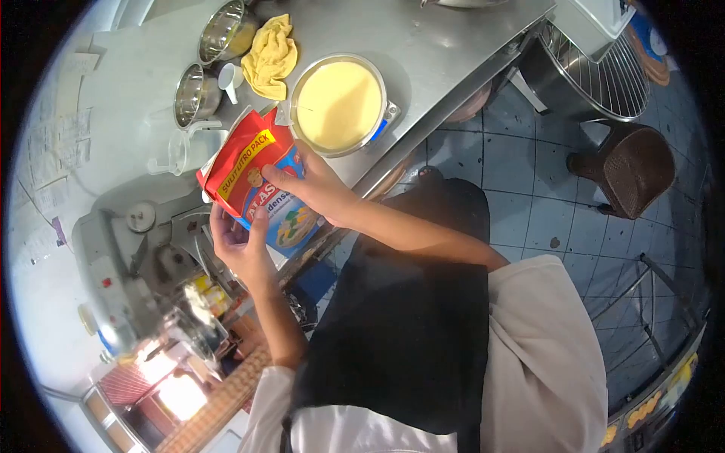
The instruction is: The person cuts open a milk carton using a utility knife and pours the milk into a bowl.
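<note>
A large red and blue carton of condensed milk (264,189) is held at a tilt between my two hands, its red top toward the upper left. My left hand (245,245) grips its lower left side, with the thumb on the front. From the right, my right hand (321,187) holds the other side, thumb across the printed face. Just beyond the carton, a metal bowl of pale yellow liquid (340,102) rests on what looks like a scale (387,121) near the counter edge.
On the steel counter (340,30) are a yellow cloth (270,59), metal bowls (198,94), a small white cup (230,79) and clear plastic jugs (189,149). A sink area (113,257) lies left. A brown stool (634,170) and large metal pot (578,83) stand right.
</note>
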The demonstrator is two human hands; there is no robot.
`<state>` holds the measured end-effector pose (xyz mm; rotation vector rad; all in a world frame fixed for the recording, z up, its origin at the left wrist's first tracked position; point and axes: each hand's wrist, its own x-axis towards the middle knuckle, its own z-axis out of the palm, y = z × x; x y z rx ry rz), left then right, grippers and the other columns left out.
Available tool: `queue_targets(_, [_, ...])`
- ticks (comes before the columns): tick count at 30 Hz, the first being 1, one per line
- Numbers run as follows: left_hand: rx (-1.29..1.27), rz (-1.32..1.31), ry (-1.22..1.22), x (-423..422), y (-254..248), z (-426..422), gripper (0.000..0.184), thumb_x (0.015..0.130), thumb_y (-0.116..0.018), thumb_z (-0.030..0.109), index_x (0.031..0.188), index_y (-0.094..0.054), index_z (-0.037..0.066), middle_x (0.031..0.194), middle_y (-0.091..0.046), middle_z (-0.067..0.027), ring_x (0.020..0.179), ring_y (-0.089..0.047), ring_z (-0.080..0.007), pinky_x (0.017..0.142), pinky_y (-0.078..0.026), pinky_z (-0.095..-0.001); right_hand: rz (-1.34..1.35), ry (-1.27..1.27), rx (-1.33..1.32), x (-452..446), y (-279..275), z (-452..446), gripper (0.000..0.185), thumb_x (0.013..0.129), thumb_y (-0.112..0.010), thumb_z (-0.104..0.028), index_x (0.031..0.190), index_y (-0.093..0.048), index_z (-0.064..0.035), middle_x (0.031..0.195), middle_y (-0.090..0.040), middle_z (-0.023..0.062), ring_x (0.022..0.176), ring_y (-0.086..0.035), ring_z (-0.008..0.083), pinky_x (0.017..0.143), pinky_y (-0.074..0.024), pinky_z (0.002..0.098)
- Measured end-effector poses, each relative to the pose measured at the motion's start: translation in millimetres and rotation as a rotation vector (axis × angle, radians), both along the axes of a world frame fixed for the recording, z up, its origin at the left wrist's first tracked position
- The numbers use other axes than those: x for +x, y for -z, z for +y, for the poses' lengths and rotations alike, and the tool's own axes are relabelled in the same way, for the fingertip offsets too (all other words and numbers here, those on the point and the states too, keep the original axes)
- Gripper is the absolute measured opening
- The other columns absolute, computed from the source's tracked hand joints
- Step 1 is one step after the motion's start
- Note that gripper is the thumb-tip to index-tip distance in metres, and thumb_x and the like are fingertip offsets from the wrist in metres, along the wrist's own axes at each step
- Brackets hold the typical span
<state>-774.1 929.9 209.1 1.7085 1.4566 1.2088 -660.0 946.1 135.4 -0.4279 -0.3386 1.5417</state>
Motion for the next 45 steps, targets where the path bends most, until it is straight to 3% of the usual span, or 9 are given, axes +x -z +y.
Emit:
queue_targets(6, [0.035, -0.085, -0.024, -13.2, -2.6, 10.5, 0.056, 0.074, -0.071, -0.002, 0.125, -0.048, -0.003, 0.114, -0.059, -0.0124, 0.1, -0.059, -0.0187, 0.089, -0.046, -0.0313, -0.458, -0.266, 0.087, 13.6, 5.2, -7.2, 0.066, 0.085, -0.07, -0.032, 0.129, -0.038, 0.0053, 0.117, -0.056, 0.0163, 0.106, -0.056, 0.0188, 0.09, -0.046, 0.032])
queue_targets(13, [0.087, -0.3, 0.086, -26.7, -6.1, 16.8, 0.068, 0.07, -0.072, 0.018, 0.129, -0.045, -0.004, 0.115, -0.057, -0.0127, 0.101, -0.057, -0.0212, 0.091, -0.045, -0.0344, -0.941, -0.11, 0.238, 13.9, 17.9, -59.5, 0.086, 0.079, -0.074, -0.037, 0.14, -0.027, 0.0035, 0.131, -0.041, 0.0276, 0.123, -0.043, 0.0354, 0.103, -0.0353, 0.0395])
queue_targets(17, [0.033, -0.457, 0.225, -41.3, 22.2, 16.9, 0.068, 0.073, -0.069, 0.023, 0.13, -0.042, -0.003, 0.119, -0.055, -0.0137, 0.104, -0.057, -0.0238, 0.091, -0.047, -0.0368, -0.829, 0.028, 0.296, 12.3, 1.5, -64.3, 0.088, 0.074, -0.08, -0.029, 0.138, -0.028, 0.0026, 0.129, -0.042, 0.0227, 0.121, -0.044, 0.0306, 0.103, -0.0357, 0.0398])
queue_targets(19, [-0.087, -0.521, 0.204, -51.2, 49.1, 11.7, 0.062, 0.079, -0.065, 0.025, 0.131, -0.041, 0.001, 0.119, -0.054, -0.0124, 0.104, -0.058, -0.0237, 0.089, -0.049, -0.0379, -0.162, -0.209, 0.107, 18.4, -10.9, -79.9, 0.088, 0.068, -0.085, -0.02, 0.135, -0.031, -0.0016, 0.122, -0.049, 0.013, 0.113, -0.051, 0.0208, 0.095, -0.0447, 0.0332])
queue_targets(27, [-0.485, -0.69, 0.82, -10.5, 98.5, 17.2, 0.065, 0.082, -0.062, 0.027, 0.135, -0.037, 0.0, 0.128, -0.05, -0.0173, 0.11, -0.057, -0.0295, 0.093, -0.048, -0.0431, -0.322, 0.291, 0.069, -12.7, 42.8, -122.0, 0.09, 0.062, -0.087, -0.014, 0.135, -0.036, -0.0039, 0.125, -0.051, 0.0099, 0.117, -0.05, 0.0193, 0.101, -0.0407, 0.0346])
queue_targets(30, [-0.687, -0.665, 1.148, 11.8, 121.5, 19.2, 0.063, 0.082, -0.063, 0.026, 0.134, -0.038, -0.001, 0.126, -0.052, -0.0172, 0.108, -0.057, -0.0286, 0.093, -0.048, -0.0416, -0.955, 0.638, -0.329, -32.2, 70.5, -156.7, 0.082, 0.061, -0.086, -0.014, 0.13, -0.043, -0.0044, 0.122, -0.047, 0.0096, 0.119, -0.044, 0.0211, 0.102, -0.0357, 0.0343])
queue_targets(35, [-0.799, -0.381, 1.556, 48.8, 165.0, -14.3, 0.058, 0.081, -0.067, 0.022, 0.129, -0.043, -0.002, 0.117, -0.057, -0.0155, 0.103, -0.059, -0.0255, 0.09, -0.048, -0.0377, -0.843, 0.986, -0.617, -67.5, 70.7, -241.6, 0.08, 0.063, -0.084, -0.007, 0.13, -0.042, -0.0051, 0.122, -0.047, 0.0087, 0.12, -0.044, 0.0207, 0.102, -0.0359, 0.0331])
queue_targets(38, [-0.826, -0.377, 1.782, 58.6, 124.8, -53.9, 0.057, 0.078, -0.072, 0.017, 0.125, -0.046, -0.002, 0.111, -0.059, -0.0127, 0.1, -0.059, -0.0237, 0.089, -0.048, -0.0362, -0.562, 1.038, -0.633, -88.0, 52.2, -274.0, 0.078, 0.064, -0.081, 0.001, 0.13, -0.041, -0.007, 0.123, -0.048, 0.0073, 0.12, -0.045, 0.0192, 0.1, -0.0391, 0.0306])
queue_targets(45, [-0.737, -0.236, 1.958, 37.8, 102.3, -108.8, 0.056, 0.075, -0.077, 0.016, 0.119, -0.048, -0.002, 0.109, -0.06, -0.0113, 0.1, -0.059, -0.0215, 0.091, -0.046, -0.0339, -0.618, 1.069, -0.865, -130.2, 66.5, -325.3, 0.076, 0.062, -0.081, 0.004, 0.127, -0.043, -0.0065, 0.12, -0.051, 0.007, 0.115, -0.051, 0.0201, 0.096, -0.0438, 0.0309])
